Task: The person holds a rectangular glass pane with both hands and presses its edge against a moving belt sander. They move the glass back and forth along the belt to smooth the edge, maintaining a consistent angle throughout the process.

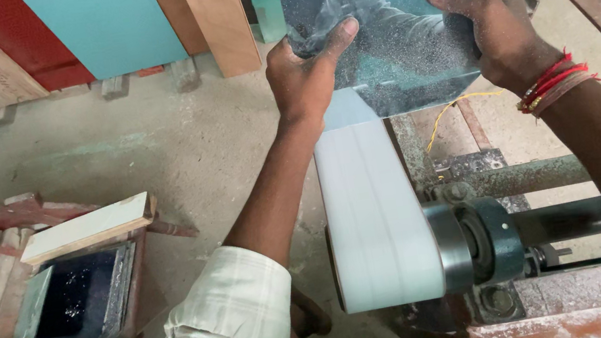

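Observation:
A dusty glass mirror pane [406, 23] is held upright above a white sanding belt [371, 206] that runs over a metal roller [457, 245]. My left hand [306, 75] grips the pane's left edge, thumb across its face. My right hand [499, 29] grips its right edge; red threads circle that wrist. The pane's lower edge sits at the far end of the belt. Whether it touches the belt is unclear.
A rusty metal frame [598, 17] carries the belt machine at right. At lower left is a stack of cut glass pieces [72, 302] with wood scraps [85, 227]. Coloured boards [108, 22] lean along the back wall above the concrete floor.

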